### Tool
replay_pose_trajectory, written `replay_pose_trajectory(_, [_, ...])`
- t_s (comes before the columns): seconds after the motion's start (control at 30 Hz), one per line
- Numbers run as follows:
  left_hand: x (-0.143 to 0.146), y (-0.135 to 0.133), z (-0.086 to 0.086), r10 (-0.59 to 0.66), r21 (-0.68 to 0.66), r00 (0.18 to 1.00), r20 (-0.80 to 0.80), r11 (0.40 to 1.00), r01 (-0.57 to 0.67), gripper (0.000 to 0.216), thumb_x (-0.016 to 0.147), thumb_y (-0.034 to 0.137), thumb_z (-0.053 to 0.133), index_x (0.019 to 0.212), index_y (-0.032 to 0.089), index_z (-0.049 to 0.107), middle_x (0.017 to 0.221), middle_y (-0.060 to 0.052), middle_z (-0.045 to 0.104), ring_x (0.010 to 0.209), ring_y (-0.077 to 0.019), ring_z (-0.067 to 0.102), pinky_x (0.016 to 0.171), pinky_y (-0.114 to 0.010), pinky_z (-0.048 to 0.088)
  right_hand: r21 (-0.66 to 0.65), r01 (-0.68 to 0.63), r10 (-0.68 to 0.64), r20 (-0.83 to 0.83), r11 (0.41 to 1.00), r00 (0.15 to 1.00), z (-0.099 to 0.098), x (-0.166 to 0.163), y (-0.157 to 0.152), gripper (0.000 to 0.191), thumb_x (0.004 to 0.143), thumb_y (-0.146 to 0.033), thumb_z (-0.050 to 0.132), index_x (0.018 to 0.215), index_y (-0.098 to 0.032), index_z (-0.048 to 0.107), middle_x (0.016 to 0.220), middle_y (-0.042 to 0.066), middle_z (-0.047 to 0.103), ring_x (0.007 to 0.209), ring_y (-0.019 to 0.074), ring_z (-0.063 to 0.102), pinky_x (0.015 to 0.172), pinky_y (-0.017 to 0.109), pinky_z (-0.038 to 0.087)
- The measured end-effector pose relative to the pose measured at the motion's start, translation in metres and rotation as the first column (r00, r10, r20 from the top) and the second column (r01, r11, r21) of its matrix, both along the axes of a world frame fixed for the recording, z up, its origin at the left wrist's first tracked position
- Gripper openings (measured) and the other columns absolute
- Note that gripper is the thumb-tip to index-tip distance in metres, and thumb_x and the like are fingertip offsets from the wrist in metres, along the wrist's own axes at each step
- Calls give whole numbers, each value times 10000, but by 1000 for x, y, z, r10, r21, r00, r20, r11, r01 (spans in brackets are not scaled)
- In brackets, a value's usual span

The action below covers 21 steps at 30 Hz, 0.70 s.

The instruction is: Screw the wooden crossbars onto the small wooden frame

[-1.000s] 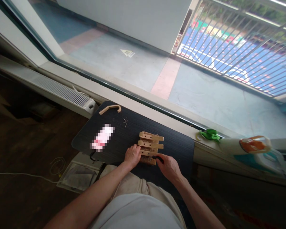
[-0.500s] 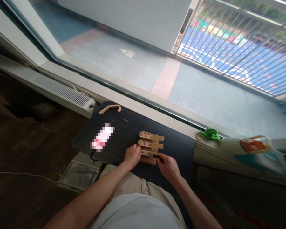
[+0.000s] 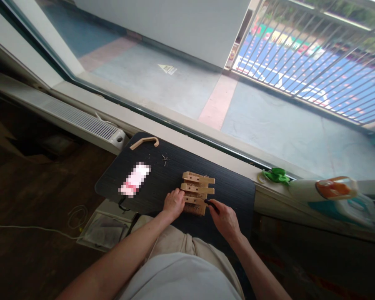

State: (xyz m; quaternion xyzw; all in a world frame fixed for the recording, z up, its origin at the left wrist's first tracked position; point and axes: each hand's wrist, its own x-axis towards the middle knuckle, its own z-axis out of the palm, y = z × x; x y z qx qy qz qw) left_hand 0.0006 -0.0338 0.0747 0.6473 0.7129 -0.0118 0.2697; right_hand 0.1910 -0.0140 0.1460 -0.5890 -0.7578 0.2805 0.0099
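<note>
A wooden piece (image 3: 192, 188) lies on the dark table, made of light bars, each with two dark spots, over rough brownish parts. My left hand (image 3: 174, 204) is closed on the left end of the bar nearest me, its fingertips curled over the edge. In my right hand (image 3: 225, 218) is a thin black hand tool (image 3: 211, 205), whose exact kind I cannot make out. Its tip is at the right end of that same bar; whether they touch I cannot tell. My right fingers are wrapped round the tool.
On the table (image 3: 162, 183) lie a hooked wooden strip (image 3: 144, 141), several small screws or nails (image 3: 164, 158) and a blurred-out pinkish object (image 3: 135, 179). A windowsill (image 3: 237, 166) borders the far side, with a green item (image 3: 275, 176) and a white-and-teal bottle (image 3: 325, 200) at right.
My right hand has shifted slightly right, drawing the black tool's tip from the nearest bar's face to its right end. My left hand and the wooden piece look unmoved.
</note>
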Motion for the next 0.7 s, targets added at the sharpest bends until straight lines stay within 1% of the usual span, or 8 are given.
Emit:
replay_pose_trajectory(0.1, [0,0,0,-2,-1,1000,0,1000,2,170,794,211,446,949,201,513,977,-56,515,943,-193,492,801,-322,372,-79,-129,127,-25,989,992,2,-3,-4,285,798,-265,427,1007,-233,618,886,10,674,768,130,607,675,210,416])
replay_pose_trajectory(0.13, [0,0,1,-3,-8,1000,1,1000,3,172,794,210,447,953,202,512,983,-56,514,947,-192,492,803,-321,372,-85,-141,141,-5,986,990,3,-5,-5,280,799,-266,426,999,-233,619,876,9,674,756,128,606,668,209,414])
replay_pose_trajectory(0.23, [0,1,2,-3,-26,1000,2,1000,3,175,810,204,419,957,204,514,992,-56,516,961,-187,489,818,-320,368,-6,-114,114,75,993,991,11,-8,-4,277,808,-274,412,996,-231,610,887,14,667,769,126,597,685,213,404])
replay_pose_trajectory(0.33, [1,1,2,2,-19,1000,-6,1000,-2,171,811,213,417,950,201,516,987,-56,518,953,-189,490,817,-323,368,66,-160,152,110,985,982,20,-9,3,263,809,-260,408,976,-235,609,891,13,659,807,123,584,725,213,387])
replay_pose_trajectory(0.47, [1,1,0,0,-10,1000,-4,1000,0,164,800,211,428,936,198,519,981,-56,519,938,-192,494,806,-321,372,51,-229,220,148,972,964,24,-11,10,237,807,-254,413,927,-231,617,844,13,655,780,122,578,706,213,381])
replay_pose_trajectory(0.57, [1,0,0,2,-12,1000,-4,1000,-2,170,802,206,417,941,200,516,982,-56,517,943,-189,490,810,-320,369,37,-243,235,144,969,961,24,-14,11,241,811,-263,416,948,-229,612,857,18,653,794,123,576,713,211,379])
replay_pose_trajectory(0.7, [0,0,-1,0,-2,1000,-5,1000,0,165,783,219,447,932,200,514,980,-55,515,937,-196,489,803,-323,371,7,-251,247,149,968,957,23,-18,10,255,815,-262,414,982,-230,604,886,24,651,824,122,572,732,211,377])
